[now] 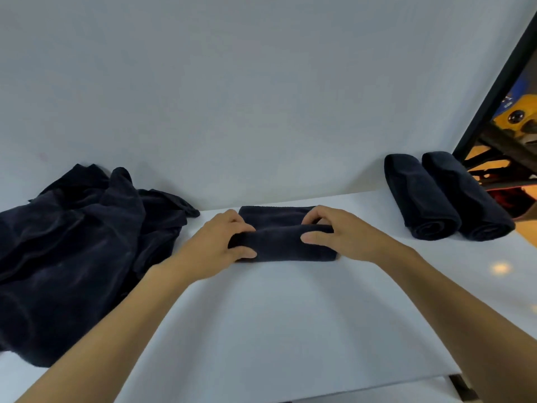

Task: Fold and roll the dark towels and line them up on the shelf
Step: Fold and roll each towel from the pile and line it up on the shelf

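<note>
A dark navy terry towel, partly rolled into a thick cylinder [283, 242], lies across the middle of the flat white shelf surface [276, 315], its long axis running left to right, with a flat unrolled strip of the same cloth reaching back from it toward the pale grey back wall [261, 97]. The left hand [220, 242] grips the roll's left end, thumb on the near side and fingers curled over the top, and the right hand [334, 232] grips the right end the same way, thumb pressed into the front face and fingers arched over the crest; both hands are closed on the cloth, bare forearms stretching in from the bottom corners. At the left a loose crumpled heap of dark navy towels [78, 251] is spread over the shelf and bunched against the wall, its nearest fold just beside the left hand but not touching the roll. At the far right two finished dark navy towel rolls [447, 196] lie side by side, touching each other, their spiral ends facing forward, well apart from the towel in hand. Past them a slanted black metal frame post [494, 91] edges the shelf, with blurred yellow and blue shapes behind it that cannot be made out
</note>
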The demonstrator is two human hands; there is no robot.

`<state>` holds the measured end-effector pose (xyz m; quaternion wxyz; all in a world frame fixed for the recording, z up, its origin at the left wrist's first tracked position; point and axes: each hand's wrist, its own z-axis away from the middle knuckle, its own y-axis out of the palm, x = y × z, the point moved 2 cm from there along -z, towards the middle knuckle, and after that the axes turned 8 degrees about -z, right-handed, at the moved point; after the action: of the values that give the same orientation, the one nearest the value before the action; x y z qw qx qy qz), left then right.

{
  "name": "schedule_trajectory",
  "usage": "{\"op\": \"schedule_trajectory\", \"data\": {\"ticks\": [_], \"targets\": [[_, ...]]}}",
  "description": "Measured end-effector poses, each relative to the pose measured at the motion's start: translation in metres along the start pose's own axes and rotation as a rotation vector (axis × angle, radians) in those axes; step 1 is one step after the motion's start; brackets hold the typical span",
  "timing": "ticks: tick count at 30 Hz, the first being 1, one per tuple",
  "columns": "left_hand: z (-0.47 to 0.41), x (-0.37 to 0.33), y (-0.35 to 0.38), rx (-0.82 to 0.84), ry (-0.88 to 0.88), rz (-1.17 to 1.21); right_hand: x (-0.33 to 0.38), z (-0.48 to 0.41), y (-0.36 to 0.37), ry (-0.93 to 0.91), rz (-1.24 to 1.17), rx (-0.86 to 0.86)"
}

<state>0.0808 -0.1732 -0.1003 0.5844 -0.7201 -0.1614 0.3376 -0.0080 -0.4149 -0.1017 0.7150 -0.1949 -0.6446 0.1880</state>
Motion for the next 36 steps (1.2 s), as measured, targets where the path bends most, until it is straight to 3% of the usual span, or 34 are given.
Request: {"op": "schedule_trajectory", "data": {"ticks": [5,8,10,13,15,18,22,27,30,32,36], "targets": [[-0.034,0.011,-0.013,0.307,-0.144,0.256,0.001,0.011,0.015,-0.381,0.462,-0.231],[-0.052,0.014,-0.016,0.425,-0.261,0.401,-0.002,0.003,0.012,-0.299,0.493,-0.194],[-0.062,0.017,-0.017,0.389,-0.257,0.318,0.001,-0.016,0.003,-0.206,0.426,-0.165],[-0.065,0.018,-0.019,0.024,-0.143,0.080,0.006,-0.044,-0.007,-0.077,0.374,-0.100],[-0.057,0.012,-0.013,-0.096,-0.030,-0.033,0.007,-0.057,-0.013,-0.012,0.374,-0.087],[-0.057,0.011,0.001,-0.063,0.012,-0.187,0.012,-0.068,-0.010,-0.032,0.390,-0.173],[-0.080,0.017,-0.006,0.059,-0.033,-0.150,0.011,-0.052,0.017,-0.371,0.653,-0.305],[-0.099,0.017,-0.011,0.169,-0.258,-0.258,0.008,-0.066,0.015,-0.291,0.876,-0.219],[-0.089,0.003,-0.004,-0.100,-0.440,-0.159,0.020,-0.080,0.004,-0.149,0.651,-0.194],[-0.075,-0.011,0.009,-0.332,-0.519,0.117,0.019,-0.081,-0.005,-0.007,0.439,-0.154],[-0.077,-0.051,0.043,-0.398,-0.486,0.744,0.004,-0.062,-0.014,0.180,0.004,-0.146]]}}
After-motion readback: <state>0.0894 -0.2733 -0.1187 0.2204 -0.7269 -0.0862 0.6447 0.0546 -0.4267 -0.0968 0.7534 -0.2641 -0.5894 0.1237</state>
